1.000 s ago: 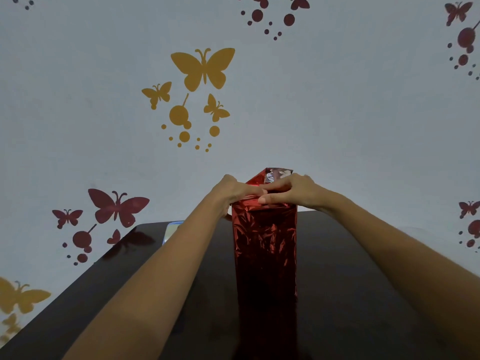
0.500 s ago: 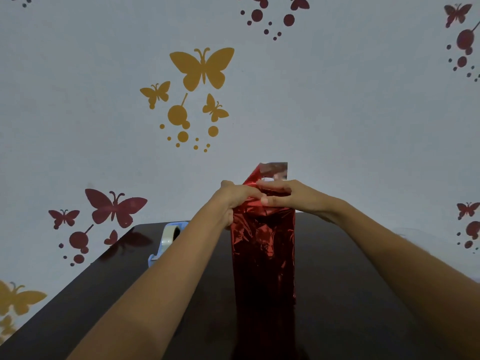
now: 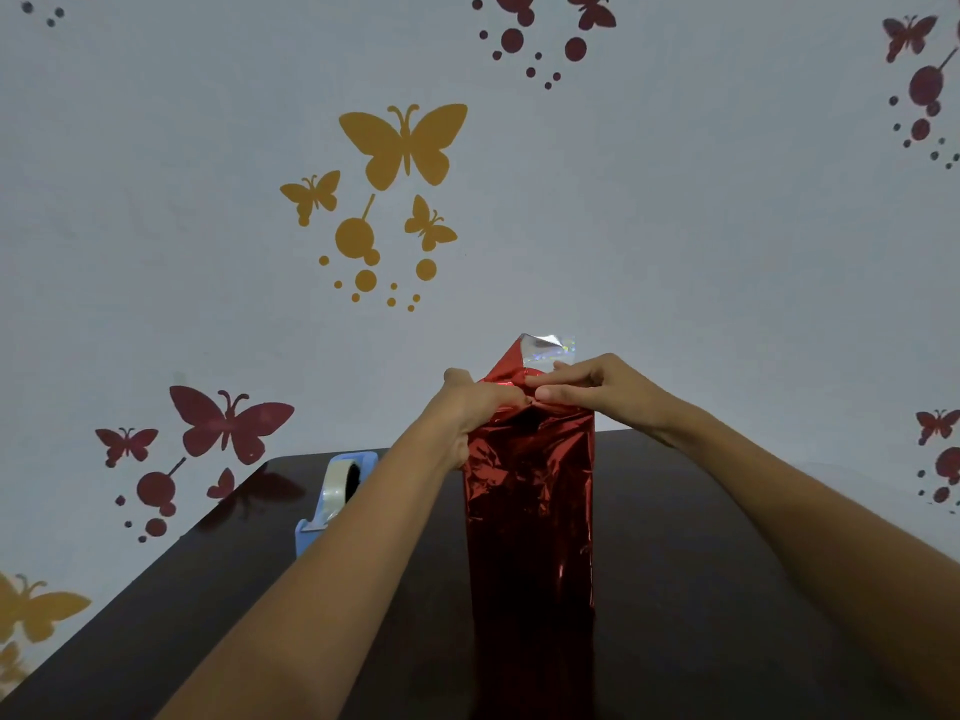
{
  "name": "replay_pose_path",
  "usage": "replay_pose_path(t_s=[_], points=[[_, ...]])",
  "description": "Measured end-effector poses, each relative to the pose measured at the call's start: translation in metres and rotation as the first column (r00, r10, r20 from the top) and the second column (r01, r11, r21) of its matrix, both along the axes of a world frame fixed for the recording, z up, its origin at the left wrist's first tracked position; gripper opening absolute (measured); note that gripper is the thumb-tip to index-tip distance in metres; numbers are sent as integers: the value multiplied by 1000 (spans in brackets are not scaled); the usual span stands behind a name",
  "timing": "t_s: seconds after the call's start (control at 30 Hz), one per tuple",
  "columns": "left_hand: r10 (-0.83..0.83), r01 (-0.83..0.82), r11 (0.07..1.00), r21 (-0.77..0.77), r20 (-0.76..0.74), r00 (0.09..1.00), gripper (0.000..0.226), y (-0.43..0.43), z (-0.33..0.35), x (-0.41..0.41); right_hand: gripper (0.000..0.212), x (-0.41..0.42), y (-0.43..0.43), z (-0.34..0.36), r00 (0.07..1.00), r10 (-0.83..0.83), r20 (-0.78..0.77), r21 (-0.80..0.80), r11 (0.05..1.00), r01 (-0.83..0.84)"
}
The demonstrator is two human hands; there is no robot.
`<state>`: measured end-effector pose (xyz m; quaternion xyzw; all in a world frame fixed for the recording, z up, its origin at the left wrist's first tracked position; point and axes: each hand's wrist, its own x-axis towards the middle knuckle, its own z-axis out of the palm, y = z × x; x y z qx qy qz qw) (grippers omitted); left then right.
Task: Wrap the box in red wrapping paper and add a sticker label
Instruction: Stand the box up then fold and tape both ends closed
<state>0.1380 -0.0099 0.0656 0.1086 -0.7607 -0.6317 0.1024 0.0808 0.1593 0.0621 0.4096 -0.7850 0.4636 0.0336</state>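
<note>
1 red-wrapped box point(image 3: 530, 511) | left hand point(image 3: 467, 413) — right hand point(image 3: 608, 392) — both pinching its top fold | 1 tape dispenser point(image 3: 337, 493)

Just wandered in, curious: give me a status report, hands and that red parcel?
Left hand grips red wrapping paper at the top. Right hand pinches the same fold. Silver-backed flap stands up, unfolded. Tape dispenser sits left, clear of the work.

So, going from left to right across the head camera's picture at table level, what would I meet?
Tape dispenser → left hand → red-wrapped box → right hand. Both hands pinch the paper at the box's top.
</note>
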Motion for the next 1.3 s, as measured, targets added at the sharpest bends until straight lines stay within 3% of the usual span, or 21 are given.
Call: replay_pose_path(t_s=[0.3,0.53,0.67,0.73,0.83,0.93,1.1,1.17,1.23,1.3], points=[[-6,6,1000,-27,-22,1000,87,-2,-2,0,36,6,1,18,998,25,61,267,963,-41],[2,-3,1000,-6,-11,1000,97,-2,-2,1,41,10,-3,17,994,-10,108,300,954,-23],[-11,11,1000,-2,0,1000,104,-3,0,1,23,9,-2,18,993,-15,120,303,953,-22],[-15,15,1000,-7,-8,1000,101,-4,-1,-1,29,10,-2,16,994,-25,108,311,950,-9],[-15,15,1000,-2,2,1000,105,-2,0,1,59,12,-4,15,996,-62,69,341,939,35],[-7,8,1000,-27,17,1000,120,-2,0,3,57,16,-8,19,992,-66,108,316,948,29],[-119,119,991,55,1,993,98,-10,0,13,53,17,-8,23,989,-79,129,314,949,35],[-155,158,981,116,-35,987,70,-22,-2,24,58,16,-7,23,988,-83,130,305,952,40],[-54,63,992,113,-85,995,52,-40,-11,39,60,15,-7,21,988,-79,132,289,957,37],[119,-137,984,-111,-154,981,39,-65,-29,56,60,13,-8,19,988,-68,139,265,964,29]])
